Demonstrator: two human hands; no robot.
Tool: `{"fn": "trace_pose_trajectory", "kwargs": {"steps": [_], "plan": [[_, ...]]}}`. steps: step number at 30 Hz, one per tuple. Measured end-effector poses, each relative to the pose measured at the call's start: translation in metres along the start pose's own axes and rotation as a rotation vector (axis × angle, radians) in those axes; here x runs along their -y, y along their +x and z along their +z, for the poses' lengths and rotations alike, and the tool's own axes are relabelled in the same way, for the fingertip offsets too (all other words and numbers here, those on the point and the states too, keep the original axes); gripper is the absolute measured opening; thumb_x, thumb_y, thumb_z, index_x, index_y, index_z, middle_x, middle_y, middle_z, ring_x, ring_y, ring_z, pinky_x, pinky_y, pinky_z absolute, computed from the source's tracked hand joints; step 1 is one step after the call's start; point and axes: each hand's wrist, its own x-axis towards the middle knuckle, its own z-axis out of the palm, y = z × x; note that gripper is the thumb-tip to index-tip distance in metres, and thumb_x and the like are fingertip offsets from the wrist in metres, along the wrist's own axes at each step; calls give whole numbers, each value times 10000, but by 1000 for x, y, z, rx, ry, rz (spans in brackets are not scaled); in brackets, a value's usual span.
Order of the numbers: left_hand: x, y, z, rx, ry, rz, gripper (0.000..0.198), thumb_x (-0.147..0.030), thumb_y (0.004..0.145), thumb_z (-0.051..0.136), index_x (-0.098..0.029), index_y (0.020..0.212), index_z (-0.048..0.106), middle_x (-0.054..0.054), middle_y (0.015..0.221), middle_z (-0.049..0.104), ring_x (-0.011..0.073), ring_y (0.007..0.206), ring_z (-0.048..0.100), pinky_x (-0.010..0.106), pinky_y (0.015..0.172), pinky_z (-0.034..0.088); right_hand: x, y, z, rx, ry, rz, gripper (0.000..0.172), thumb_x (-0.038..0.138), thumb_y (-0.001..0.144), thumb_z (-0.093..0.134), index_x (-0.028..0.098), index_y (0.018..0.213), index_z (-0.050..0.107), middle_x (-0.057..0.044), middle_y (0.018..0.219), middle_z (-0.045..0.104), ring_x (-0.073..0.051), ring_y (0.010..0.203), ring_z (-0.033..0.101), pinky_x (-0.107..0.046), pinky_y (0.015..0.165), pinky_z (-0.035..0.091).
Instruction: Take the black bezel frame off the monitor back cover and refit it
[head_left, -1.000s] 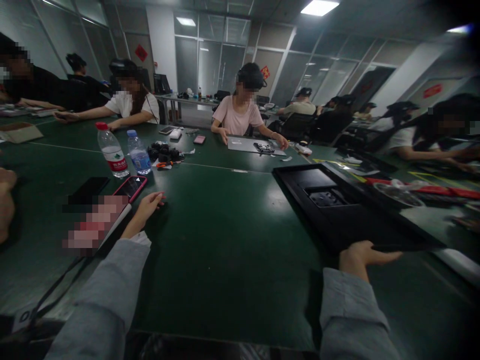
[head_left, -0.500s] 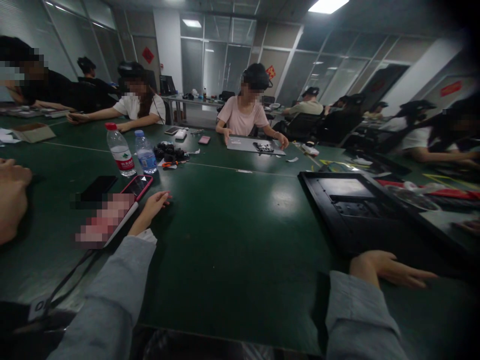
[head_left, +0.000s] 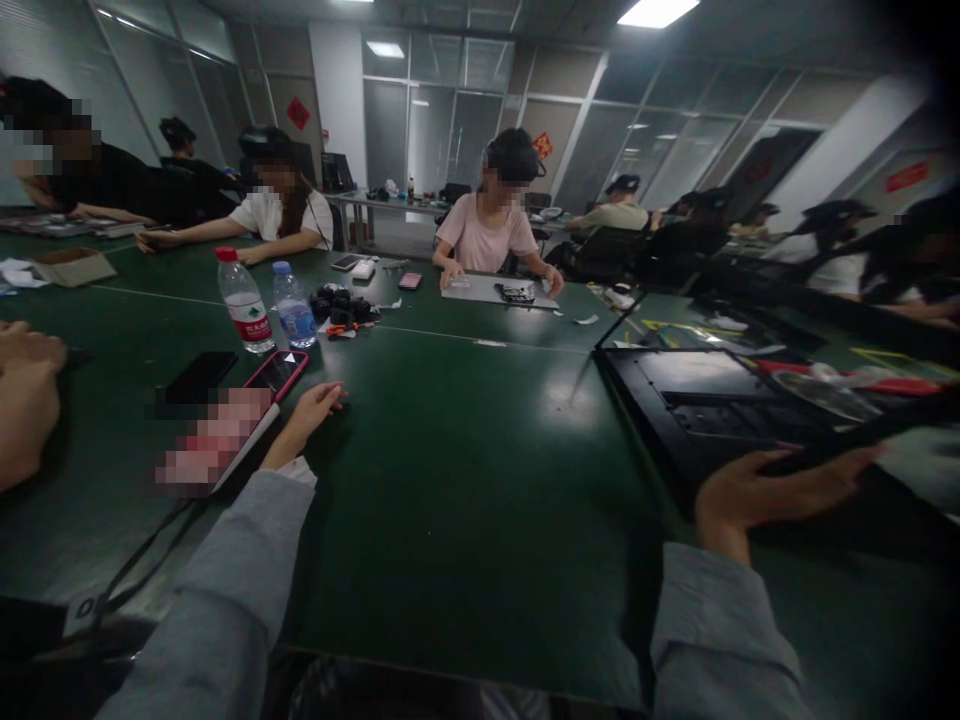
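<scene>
On the right, my right hand (head_left: 765,500) is closed on the near edge of a thin black frame (head_left: 896,424), which is tilted up, its near edge raised. Under it lies a larger black rectangular panel (head_left: 675,440) with ridged cutouts and a pale inset at its far end. My left hand (head_left: 309,412) rests on the green table (head_left: 465,500), its fingers loosely stretched, holding nothing. Beside it lie a phone with a pink rim (head_left: 277,373) and a dark phone (head_left: 201,376). A blurred-out pinkish item is also by the left wrist.
A red-capped bottle (head_left: 245,305) and a blue-capped bottle (head_left: 292,310) stand beyond my left hand, near a black bundle (head_left: 334,305) with orange-handled pliers (head_left: 345,329). Another person's hand (head_left: 30,400) rests at far left. Across the table, a person (head_left: 491,232) handles a grey panel (head_left: 480,289).
My right hand has risen, lifting the black frame's edge off the panel. My left hand stays put. The person opposite has shifted the grey panel slightly left.
</scene>
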Motion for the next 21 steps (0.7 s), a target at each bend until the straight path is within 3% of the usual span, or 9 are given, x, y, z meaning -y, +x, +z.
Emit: {"fn": "trace_pose_trajectory", "kwargs": {"steps": [3,6,9,11,13,15,21], "plan": [[6,2,-1,9,-12,15,619,-644,776,695,-151,1149,727,142,1097,780,192,798,691,299,677,522,16,-6,10,46,-34,-122,710,406,1038,315,66,1658,259,-297,1609,382,-365,1538,334,-655,1213,301],[14,6,-3,7,-17,31,602,-615,803,674,-145,1178,716,144,1124,774,192,808,694,300,679,527,45,-16,16,94,36,-238,738,379,1018,377,10,1643,246,-341,1575,392,-408,1481,410,-651,1182,352],[24,12,-1,-21,6,83,615,-612,843,632,-139,1232,695,147,1151,760,209,847,703,328,710,553,78,-28,17,123,187,-200,756,369,1022,362,-7,1647,163,-342,1436,513,-381,1278,596,-642,1125,417],[29,15,3,-69,45,176,616,-603,868,616,-143,1272,681,154,1182,743,236,947,707,371,811,570,96,-35,16,161,297,-119,760,373,1034,341,1,1653,105,-266,1220,634,-324,1075,668,-612,1052,483],[33,16,8,-118,82,284,636,-594,886,615,-143,1333,649,171,1250,711,264,1063,692,418,925,555,107,-40,16,206,371,-48,764,392,1040,337,21,1660,88,-194,1074,658,-292,967,664,-569,984,524],[34,16,14,-154,108,359,703,-599,891,625,-137,1420,585,199,1349,652,289,1139,667,464,994,531,111,-44,19,252,410,-17,768,413,1039,343,53,1668,87,-163,1050,651,-274,933,655,-534,952,535],[31,7,26,-151,149,417,894,-598,893,669,-197,1619,336,221,1549,479,321,1294,594,531,1121,447,109,-53,39,395,415,2,769,421,1040,356,38,1662,115,-136,1010,665,-235,877,659,-454,932,532]]}}
